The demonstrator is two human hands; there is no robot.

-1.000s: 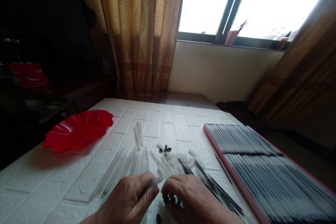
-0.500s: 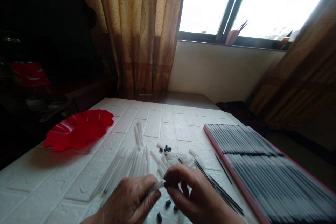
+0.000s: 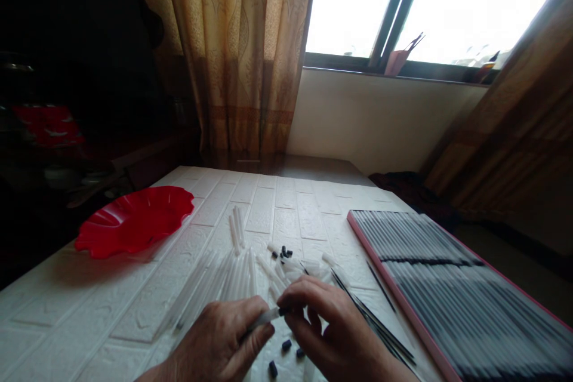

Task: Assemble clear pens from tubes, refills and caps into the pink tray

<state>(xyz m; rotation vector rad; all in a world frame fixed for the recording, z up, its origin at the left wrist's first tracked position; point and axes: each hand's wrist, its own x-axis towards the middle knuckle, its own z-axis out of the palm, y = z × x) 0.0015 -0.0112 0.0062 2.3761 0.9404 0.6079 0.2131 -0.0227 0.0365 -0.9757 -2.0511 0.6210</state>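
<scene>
My left hand [image 3: 224, 337] is closed round a translucent plastic tube [image 3: 268, 316], whose end sticks out between thumb and forefinger. At that end, the fingertips of my right hand [image 3: 326, 322] pinch a small black plug [image 3: 282, 311]. Tube and plug touch; how deep the plug sits is hidden by my fingers. Beneath my hands, loose black plugs [image 3: 286, 345] lie on the white brick-patterned table [image 3: 147, 316]. A bundle of clear tubes [image 3: 224, 277] lies just beyond my left hand. Thin dark rods [image 3: 380, 328] rest to the right of my right hand.
On the right stands a pink-edged box [image 3: 403, 310] packed with rows of tubes. A red wavy-rimmed bowl [image 3: 134, 224] sits at the left. More black plugs [image 3: 283, 252] and short white pieces lie beyond my hands. Curtains [image 3: 242, 54] and a window are behind the table.
My right hand has shifted very slightly at the tube's end. Both hands keep their hold on the tube and plug; the things on the table stay as they were.
</scene>
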